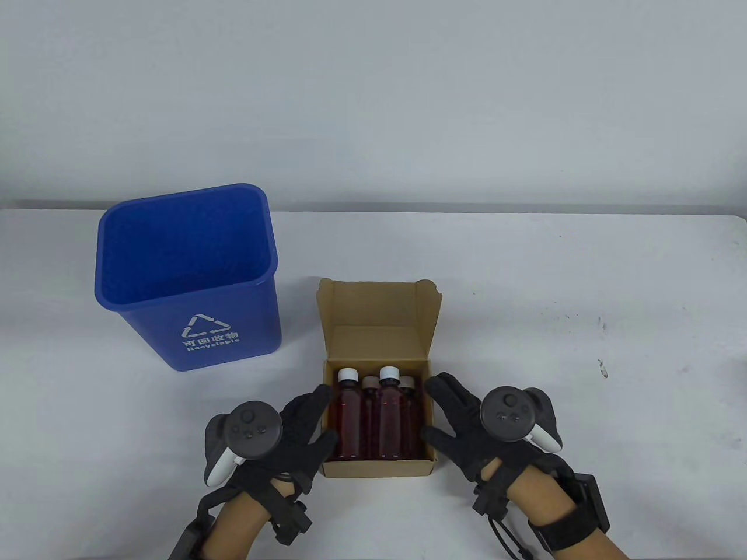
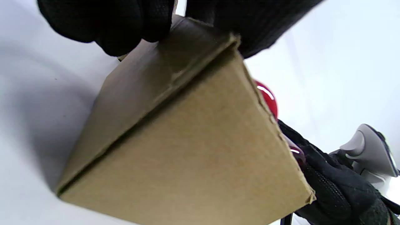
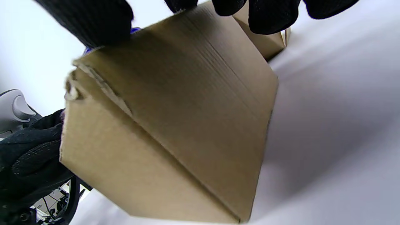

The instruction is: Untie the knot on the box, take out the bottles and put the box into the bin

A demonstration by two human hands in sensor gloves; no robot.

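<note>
Both grips are on the cardboard box (image 1: 379,350), one per side. Left hand (image 1: 292,434) has its fingers lying fairly straight along the left wall with the thumb down at the near corner, and the right hand (image 1: 461,431) mirrors that on the right wall. Looks like flat pressing rather than a real pinch, though in the wrist views the fingertips (image 2: 125,28) seem to hook over the top edge, so I can't fully tell.

Box sits near the front middle of the tabletop (image 1: 583,303), lid flipped open and standing up at the far side. Inside are the bottles (image 1: 379,417), dark red liquid, two with white caps clearly showing and two more tucked behind them that are partly hidden, so their caps are hard to make out.

Blue bin (image 1: 187,274) stands upright to the far left of the box, well apart from it, mouth open.

Loads of open tabletop to the right and behind the box. Wrist views are mostly blurry cardboard, forearms are cut off at the bottom edge.
</note>
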